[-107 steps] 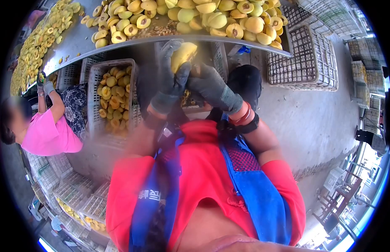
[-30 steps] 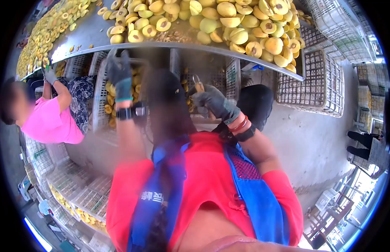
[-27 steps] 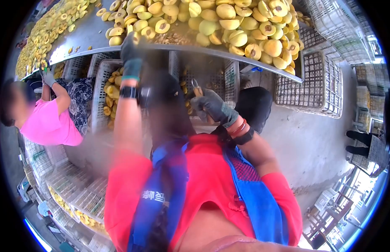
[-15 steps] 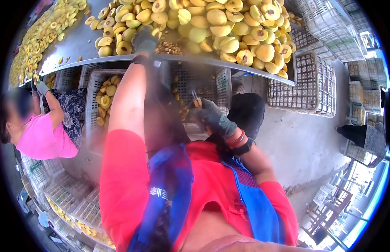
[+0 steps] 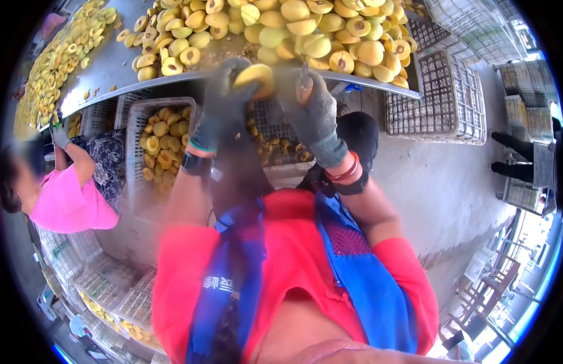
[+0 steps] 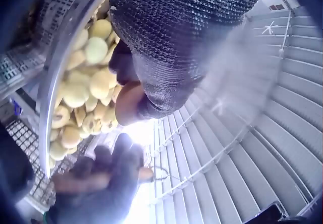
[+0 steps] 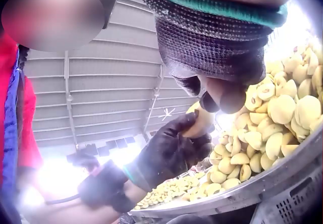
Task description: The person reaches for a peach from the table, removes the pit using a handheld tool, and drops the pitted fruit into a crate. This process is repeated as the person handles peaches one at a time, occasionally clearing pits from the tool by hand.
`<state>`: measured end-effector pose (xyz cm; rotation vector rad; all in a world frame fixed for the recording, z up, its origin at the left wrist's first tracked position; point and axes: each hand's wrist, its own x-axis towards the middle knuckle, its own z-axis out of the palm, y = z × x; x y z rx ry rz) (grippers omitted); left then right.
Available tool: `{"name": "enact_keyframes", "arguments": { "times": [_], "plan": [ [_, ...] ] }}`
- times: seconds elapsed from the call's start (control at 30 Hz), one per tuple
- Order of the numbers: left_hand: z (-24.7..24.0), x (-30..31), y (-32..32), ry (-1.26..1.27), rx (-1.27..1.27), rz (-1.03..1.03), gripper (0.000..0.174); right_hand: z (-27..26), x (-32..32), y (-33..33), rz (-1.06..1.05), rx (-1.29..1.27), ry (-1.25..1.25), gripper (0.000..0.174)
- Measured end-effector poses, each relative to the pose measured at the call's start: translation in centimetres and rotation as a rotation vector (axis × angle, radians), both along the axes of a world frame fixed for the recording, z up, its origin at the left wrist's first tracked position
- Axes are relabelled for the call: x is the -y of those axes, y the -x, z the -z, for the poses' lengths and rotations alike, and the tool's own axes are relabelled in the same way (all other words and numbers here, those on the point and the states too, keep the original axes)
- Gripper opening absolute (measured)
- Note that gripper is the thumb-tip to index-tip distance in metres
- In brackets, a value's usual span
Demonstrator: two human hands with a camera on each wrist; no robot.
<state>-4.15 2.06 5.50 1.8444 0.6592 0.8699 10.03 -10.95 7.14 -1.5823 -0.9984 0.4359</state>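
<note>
My gloved left hand (image 5: pixel 224 106) holds a yellow fruit (image 5: pixel 255 80) between thumb and fingers, just off the table's near edge. The same fruit (image 6: pixel 129 103) shows under the left glove (image 6: pixel 176 42) in the left wrist view, and the fruit (image 7: pixel 200 120) sits in the left fingers (image 7: pixel 171 151) in the right wrist view. Close beside it, my gloved right hand (image 5: pixel 318 118) grips a small tool (image 5: pixel 304 86) with a wooden handle and metal tip. The right glove (image 7: pixel 212 42) partly hides the fruit from its wrist camera.
A fruit pile (image 5: pixel 306 27) lies on the metal table (image 5: pixel 121 60), pits and halves among it. Crates of fruit (image 5: pixel 131 139) stand below; an empty-looking crate (image 5: pixel 436 97) stands at right. A person in pink (image 5: pixel 75 197) works at left. Another person's dark legs (image 5: pixel 515 158) show far right.
My left hand has come back from the pile on the table with a yellow fruit in it. My right hand has risen towards the table edge, still holding the tool, and is closer to the left.
</note>
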Motion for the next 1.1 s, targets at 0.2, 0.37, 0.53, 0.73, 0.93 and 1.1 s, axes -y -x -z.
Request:
{"name": "enact_keyframes", "arguments": {
  "times": [0.2, 0.37, 0.53, 0.73, 0.93, 1.1],
  "plan": [
    [2.1, 4.9, -1.4, -0.074, 0.142, -0.007, 0.03, -0.8, 1.4, 0.9, 0.096, -0.022, 0.02, 0.028],
    [1.2, 6.8, -1.6, -0.147, 0.173, -0.019, 0.029, -1.0, 2.2, 0.7, 0.052, -0.132, 0.109, 0.026],
    [0.6, 7.4, -1.7, -0.173, 0.202, -0.061, 0.034, -1.0, 2.6, 1.3, 0.049, -0.036, 0.026, 0.024],
    [0.6, 7.4, -1.9, -0.253, 0.206, -0.132, 0.036, -1.7, 2.8, 1.4, -0.019, 0.001, -0.046, 0.025],
    [-1.2, 7.4, -1.5, 0.271, 0.343, -0.118, 0.035, -2.1, 4.2, 2.5, -0.122, 0.01, -0.042, 0.024],
    [-0.5, 6.9, -1.2, 0.153, 0.364, -0.054, 0.036, 0.0, 4.4, 1.9, -0.284, 0.035, 0.05, 0.019]
  ]
}}
